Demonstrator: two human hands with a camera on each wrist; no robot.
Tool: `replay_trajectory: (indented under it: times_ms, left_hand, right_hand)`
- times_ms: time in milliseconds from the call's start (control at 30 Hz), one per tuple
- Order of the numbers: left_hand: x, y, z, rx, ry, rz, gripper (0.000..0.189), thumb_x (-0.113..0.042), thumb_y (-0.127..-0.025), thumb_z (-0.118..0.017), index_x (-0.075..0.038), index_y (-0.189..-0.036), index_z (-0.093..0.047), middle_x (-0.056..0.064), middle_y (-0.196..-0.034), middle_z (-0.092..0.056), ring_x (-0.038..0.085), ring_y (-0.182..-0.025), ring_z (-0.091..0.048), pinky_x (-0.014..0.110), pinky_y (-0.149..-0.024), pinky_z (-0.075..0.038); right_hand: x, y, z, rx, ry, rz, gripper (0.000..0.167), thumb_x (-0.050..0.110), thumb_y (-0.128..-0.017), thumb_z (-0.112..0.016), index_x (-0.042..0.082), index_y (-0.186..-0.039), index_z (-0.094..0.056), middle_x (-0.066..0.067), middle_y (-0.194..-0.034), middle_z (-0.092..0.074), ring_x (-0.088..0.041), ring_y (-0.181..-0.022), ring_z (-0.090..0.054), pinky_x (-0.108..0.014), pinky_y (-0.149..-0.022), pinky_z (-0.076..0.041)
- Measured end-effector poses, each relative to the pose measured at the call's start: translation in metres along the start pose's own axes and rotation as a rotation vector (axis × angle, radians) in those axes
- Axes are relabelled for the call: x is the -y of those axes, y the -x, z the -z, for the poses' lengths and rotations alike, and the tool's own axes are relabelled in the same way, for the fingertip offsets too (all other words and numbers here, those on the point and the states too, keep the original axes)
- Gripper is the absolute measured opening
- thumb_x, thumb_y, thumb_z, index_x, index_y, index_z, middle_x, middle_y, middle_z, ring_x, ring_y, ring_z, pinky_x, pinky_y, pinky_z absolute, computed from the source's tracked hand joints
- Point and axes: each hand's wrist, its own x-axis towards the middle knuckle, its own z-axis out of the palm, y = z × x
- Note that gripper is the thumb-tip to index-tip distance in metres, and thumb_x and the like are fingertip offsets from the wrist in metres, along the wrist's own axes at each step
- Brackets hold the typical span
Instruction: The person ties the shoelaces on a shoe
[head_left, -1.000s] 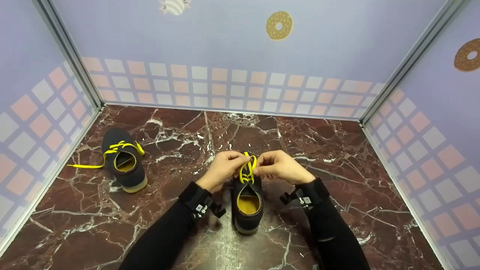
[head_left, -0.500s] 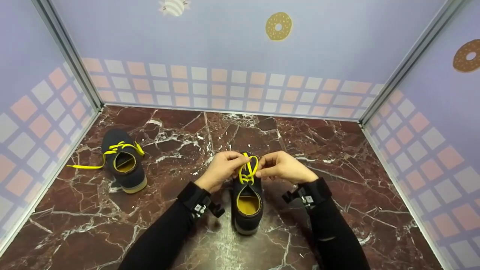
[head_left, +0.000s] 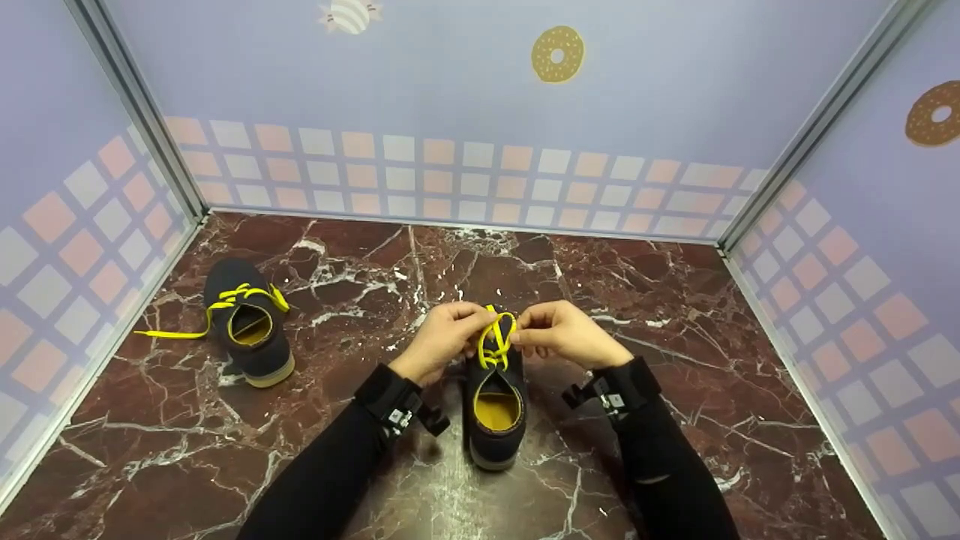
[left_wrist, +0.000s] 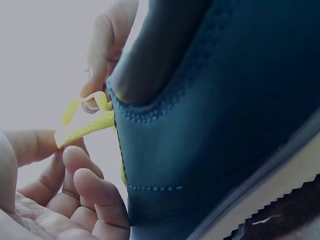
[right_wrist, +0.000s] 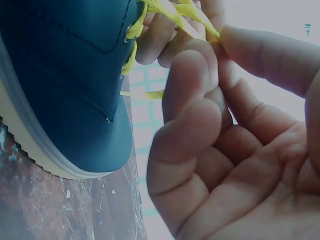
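Observation:
A dark shoe (head_left: 495,446) with a yellow lining stands on the marbled surface, its heel toward me. My left hand (head_left: 444,337) is at the left of its lacing and pinches a yellow shoelace (left_wrist: 85,131) between thumb and index finger. On the other side, my right hand (head_left: 566,334) pinches the lace (right_wrist: 200,17) between thumb and forefinger, its other fingers curled. Between the two hands the lace stands up in a loop (head_left: 504,319) above the tongue. In the left wrist view the shoe's dark side (left_wrist: 210,130) covers much of the picture.
A second dark shoe (head_left: 268,364) stands at the left, one yellow lace end (head_left: 172,334) trailing out on the dark red marbled surface (head_left: 337,450). Lilac panels with pink and white squares (head_left: 439,178) enclose the back and both sides.
The lace loop between the hands has become rounder and wider. My right hand shifted slightly right and down, then back up a little. The left hand and both shoes stay nearly in place.

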Motion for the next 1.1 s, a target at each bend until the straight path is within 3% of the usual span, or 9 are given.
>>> replay_trajectory:
  times_ms: [167, 367, 533, 667, 800, 967, 1100]
  left_hand:
    - [0.001, -0.001, 0.0, -0.004, 0.009, 0.003, 0.016, -0.017, -0.104, -0.076, -0.005, -0.096, -0.082, 0.006, -0.08, -0.071, 0.009, -0.06, -0.056, 0.02, -0.053, -0.047]
    - [0.001, 0.0, 0.0, 0.006, 0.021, -0.009, 0.018, -0.018, -0.104, -0.076, -0.002, -0.098, -0.083, 0.004, -0.081, -0.075, 0.009, -0.059, -0.056, 0.019, -0.053, -0.047]
    - [0.0, 0.0, 0.001, 0.018, 0.029, -0.012, 0.015, -0.017, -0.104, -0.076, -0.006, -0.096, -0.083, 0.004, -0.082, -0.076, 0.008, -0.059, -0.054, 0.019, -0.053, -0.045]
    - [0.0, 0.0, 0.001, 0.026, 0.042, -0.008, 0.013, -0.015, -0.104, -0.077, -0.005, -0.098, -0.082, 0.003, -0.083, -0.075, 0.009, -0.061, -0.055, 0.019, -0.054, -0.045]
    - [0.001, 0.0, 0.001, 0.02, 0.041, -0.002, 0.013, -0.015, -0.103, -0.079, -0.003, -0.102, -0.081, 0.002, -0.083, -0.074, 0.009, -0.062, -0.057, 0.02, -0.054, -0.046]
    - [0.001, -0.001, 0.002, 0.022, 0.044, 0.012, 0.017, -0.016, -0.103, -0.079, 0.001, -0.107, -0.08, 0.002, -0.085, -0.076, 0.009, -0.064, -0.059, 0.019, -0.054, -0.048]
    - [0.001, -0.001, 0.003, 0.03, 0.057, 0.026, 0.018, -0.015, -0.102, -0.08, 0.002, -0.109, -0.08, 0.003, -0.086, -0.076, 0.009, -0.064, -0.061, 0.019, -0.054, -0.049]
  right_hand:
    - [0.001, -0.001, 0.0, -0.034, -0.014, 0.005, 0.015, 0.018, -0.102, -0.082, 0.003, -0.101, -0.08, -0.029, -0.088, -0.07, -0.016, -0.065, -0.06, -0.024, -0.055, -0.048]
    - [0.006, 0.0, -0.002, -0.088, -0.015, 0.026, 0.015, 0.018, -0.101, -0.084, 0.003, -0.101, -0.081, -0.022, -0.088, -0.073, -0.018, -0.067, -0.062, -0.023, -0.055, -0.048]
    - [0.01, 0.001, -0.005, -0.127, 0.041, 0.08, 0.014, 0.019, -0.099, -0.086, 0.005, -0.101, -0.082, -0.007, -0.09, -0.076, -0.016, -0.076, -0.065, -0.025, -0.066, -0.054]
    - [0.012, 0.001, -0.008, -0.136, 0.074, 0.115, 0.014, 0.017, -0.097, -0.088, 0.006, -0.098, -0.081, -0.005, -0.092, -0.078, -0.016, -0.079, -0.068, -0.026, -0.072, -0.057]
    - [0.01, 0.001, -0.01, -0.136, 0.124, 0.13, 0.012, 0.016, -0.095, -0.09, 0.009, -0.095, -0.081, -0.003, -0.091, -0.079, -0.014, -0.076, -0.067, -0.023, -0.067, -0.055]
    - [0.007, 0.0, -0.011, -0.132, 0.185, 0.122, 0.012, 0.017, -0.094, -0.09, 0.013, -0.092, -0.08, 0.001, -0.086, -0.077, -0.01, -0.065, -0.057, -0.021, -0.055, -0.043]
    - [0.007, 0.0, -0.011, -0.117, 0.191, 0.114, 0.013, 0.018, -0.092, -0.091, 0.013, -0.092, -0.08, 0.001, -0.086, -0.077, -0.01, -0.066, -0.06, -0.021, -0.055, -0.044]
